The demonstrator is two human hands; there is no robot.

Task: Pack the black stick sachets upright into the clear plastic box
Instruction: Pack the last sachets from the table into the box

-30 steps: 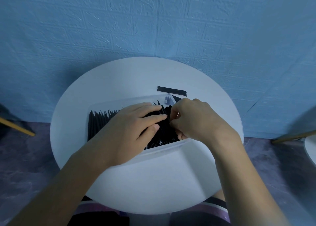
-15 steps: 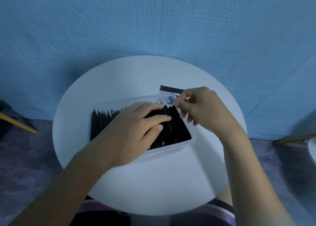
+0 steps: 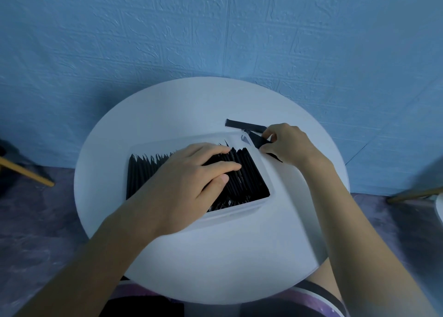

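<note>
While packed sachets stand inside the clear plastic box, the right hand pinches a loose sachet at the box's far right corner. It is best slid in upright beside the row, which the left hand steadies with straight fingers.

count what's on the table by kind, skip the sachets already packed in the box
clear plastic box: 1
loose black sachets: 2 (flat sachet on the table, pinched sachet in the right hand)
total: 3
</note>
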